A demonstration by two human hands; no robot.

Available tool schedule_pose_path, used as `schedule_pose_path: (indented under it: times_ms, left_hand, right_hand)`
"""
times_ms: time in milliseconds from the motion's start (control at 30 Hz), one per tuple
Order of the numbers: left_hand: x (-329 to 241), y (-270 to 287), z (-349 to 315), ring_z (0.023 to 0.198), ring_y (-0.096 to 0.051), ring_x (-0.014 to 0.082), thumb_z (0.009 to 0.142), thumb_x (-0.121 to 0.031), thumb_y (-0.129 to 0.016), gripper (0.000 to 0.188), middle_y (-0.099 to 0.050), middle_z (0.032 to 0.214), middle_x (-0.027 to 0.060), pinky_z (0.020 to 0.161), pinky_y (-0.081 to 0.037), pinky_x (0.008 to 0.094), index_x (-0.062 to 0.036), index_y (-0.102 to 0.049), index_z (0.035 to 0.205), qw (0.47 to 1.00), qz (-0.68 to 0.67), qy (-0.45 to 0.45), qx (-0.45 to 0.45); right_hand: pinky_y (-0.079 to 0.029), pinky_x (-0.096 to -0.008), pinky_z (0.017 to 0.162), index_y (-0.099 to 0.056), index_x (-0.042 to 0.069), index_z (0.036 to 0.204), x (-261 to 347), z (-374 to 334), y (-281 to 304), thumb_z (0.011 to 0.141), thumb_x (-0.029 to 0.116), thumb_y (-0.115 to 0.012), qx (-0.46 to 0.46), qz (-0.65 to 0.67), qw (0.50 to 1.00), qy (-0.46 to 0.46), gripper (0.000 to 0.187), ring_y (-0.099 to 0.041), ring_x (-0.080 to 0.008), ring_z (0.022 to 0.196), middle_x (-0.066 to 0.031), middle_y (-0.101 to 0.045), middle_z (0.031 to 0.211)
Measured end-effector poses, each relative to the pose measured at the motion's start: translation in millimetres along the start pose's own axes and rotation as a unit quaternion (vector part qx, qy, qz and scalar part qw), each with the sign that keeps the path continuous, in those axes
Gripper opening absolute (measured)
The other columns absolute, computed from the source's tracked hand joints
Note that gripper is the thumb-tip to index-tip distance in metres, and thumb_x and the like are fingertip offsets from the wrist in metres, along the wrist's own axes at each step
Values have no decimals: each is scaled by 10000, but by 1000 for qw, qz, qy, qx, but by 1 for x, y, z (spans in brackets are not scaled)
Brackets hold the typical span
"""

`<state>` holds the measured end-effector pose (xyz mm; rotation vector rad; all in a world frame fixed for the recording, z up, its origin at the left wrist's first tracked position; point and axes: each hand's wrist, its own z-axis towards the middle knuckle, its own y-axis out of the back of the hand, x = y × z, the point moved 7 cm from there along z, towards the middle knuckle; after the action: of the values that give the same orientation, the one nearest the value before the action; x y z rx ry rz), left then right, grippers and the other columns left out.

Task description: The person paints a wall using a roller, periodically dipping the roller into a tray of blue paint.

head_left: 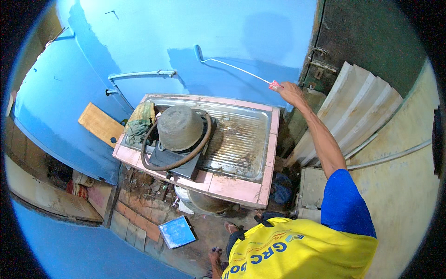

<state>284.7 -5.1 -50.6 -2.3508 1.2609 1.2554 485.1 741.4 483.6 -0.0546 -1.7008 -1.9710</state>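
My right hand (291, 94) is closed around the pink handle of a paint roller (237, 68), my arm stretched out toward the blue wall (139, 28). The roller's blue sleeve (199, 53) rests against this wall, at the upper left corner of a darker blue painted patch (223, 79). A thin white rod joins sleeve and handle. Low in the view, my left hand (215, 256) hangs beside my body, too small and dim to make out its fingers. Nearest to it on the floor lies a blue paint tray (177, 232) with pale paint smears.
Between me and the wall stands a pink-tiled sink counter (237, 189) bearing a grey upturned pot (180, 127), a stove (174, 163), a brown hose (204, 144) and a cloth (138, 130). A pipe (144, 74) runs along the wall. Corrugated sheets (350, 109) lean at right by a dark door (367, 37).
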Motion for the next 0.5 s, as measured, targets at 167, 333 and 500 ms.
schedule_pose_path:
  times_ms: [167,333,500]
  left_hand:
    - [9,-6,8,713,-636,182,820,-110,-677,205,-636,820,37,594,-484,312,-67,-585,998,984,-136,112,-18]
    - [19,-11,14,718,-637,177,825,-92,-672,206,-642,832,39,581,-483,311,-68,-584,1010,982,-117,149,-5]
    - [5,-23,9,728,-640,174,833,-84,-668,221,-646,856,46,573,-480,308,-65,-579,1034,985,-101,141,7]
  right_hand:
    - [-416,-470,643,-611,-18,793,-35,-29,26,854,598,-524,-8,24,1000,-16,625,-587,-361,711,-204,-595,716]
    - [-411,-446,619,-593,-26,735,-69,-57,54,854,574,-539,-10,34,999,0,614,-579,-302,635,-169,-553,622]
    - [-442,-445,686,-677,1,829,-107,-98,84,799,692,-533,32,26,994,-103,707,-622,-344,752,-209,-632,770]
